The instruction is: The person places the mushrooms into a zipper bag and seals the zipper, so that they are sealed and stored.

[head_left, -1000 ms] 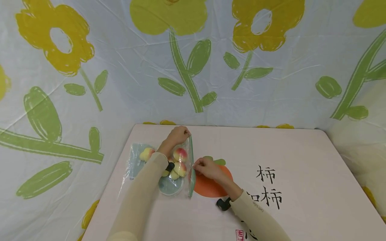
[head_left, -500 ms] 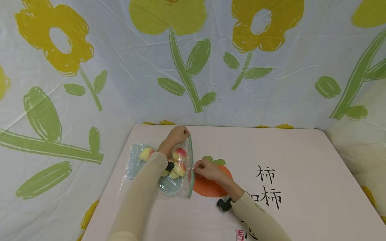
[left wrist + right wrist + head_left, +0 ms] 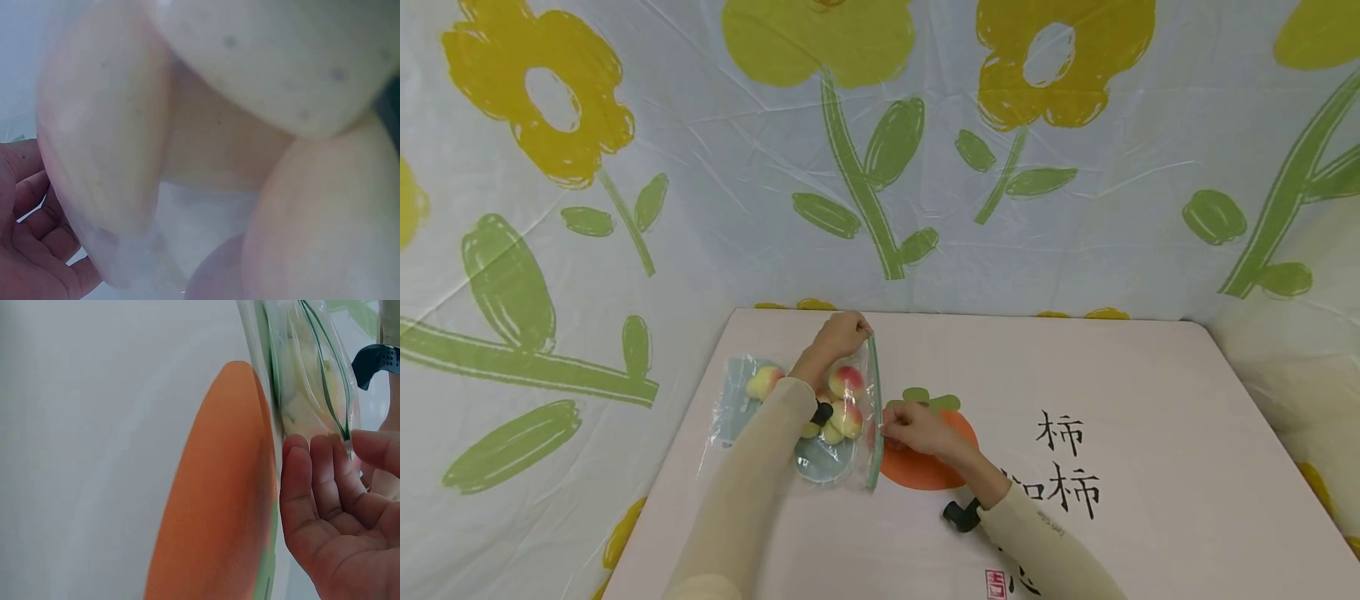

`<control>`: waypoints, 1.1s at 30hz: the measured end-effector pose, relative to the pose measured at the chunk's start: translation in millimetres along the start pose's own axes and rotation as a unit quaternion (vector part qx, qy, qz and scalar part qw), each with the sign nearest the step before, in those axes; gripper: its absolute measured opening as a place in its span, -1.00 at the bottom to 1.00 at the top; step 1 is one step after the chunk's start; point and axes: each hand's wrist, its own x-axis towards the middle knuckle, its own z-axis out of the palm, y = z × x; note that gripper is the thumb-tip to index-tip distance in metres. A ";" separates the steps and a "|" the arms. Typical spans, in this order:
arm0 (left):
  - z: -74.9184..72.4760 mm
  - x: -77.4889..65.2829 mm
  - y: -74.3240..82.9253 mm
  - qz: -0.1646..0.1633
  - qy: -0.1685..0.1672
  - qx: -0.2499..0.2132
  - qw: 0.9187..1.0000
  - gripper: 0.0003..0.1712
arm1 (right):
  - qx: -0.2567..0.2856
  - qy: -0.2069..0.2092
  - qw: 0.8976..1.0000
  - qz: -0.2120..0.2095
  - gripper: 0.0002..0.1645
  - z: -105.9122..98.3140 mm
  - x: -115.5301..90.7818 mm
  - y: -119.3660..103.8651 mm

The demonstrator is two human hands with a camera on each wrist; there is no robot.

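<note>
A clear slider zip bag (image 3: 861, 471) with a green seal strip (image 3: 875, 467) lies at the table's left, the strip facing right. Several yellow-and-pink peaches (image 3: 847, 382) are inside it. My left hand (image 3: 842, 333) grips the far end of the strip, its forearm crossing over the bag. In the left wrist view, peaches fill most of the picture beside the fingers (image 3: 37, 212). My right hand (image 3: 917, 429) is at the strip's middle. Between its thumb and fingers, the right wrist view shows a small whitish slider (image 3: 347, 446) being pinched on the green seal.
Pale blue shapes, one rectangular (image 3: 735, 417) and one round (image 3: 824, 460), show through the bag. The pink table cover (image 3: 1150, 392) bears a printed orange persimmon (image 3: 925, 473) under the right hand and black characters (image 3: 1071, 492). A flowered cloth (image 3: 737, 208) hangs behind.
My right hand has shifted slightly along the green strip toward the near edge. The left hand still holds the far corner, and the bag lies nearly as before.
</note>
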 end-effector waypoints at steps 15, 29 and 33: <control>-1.5 -0.7 0.8 0.013 0.010 0.000 1.000 -0.79 | 0.051 -0.017 0.998 0.014 -0.82 9.6 -10.3 4.1; -1.8 -2.7 0.0 0.012 0.001 -0.009 1.000 -0.78 | 0.049 -0.026 0.998 0.017 -0.84 19.1 -21.9 3.1; -1.7 -2.0 -0.4 0.013 0.002 -0.011 1.000 -0.78 | 0.046 -0.029 0.998 0.011 -0.85 20.8 -25.2 3.4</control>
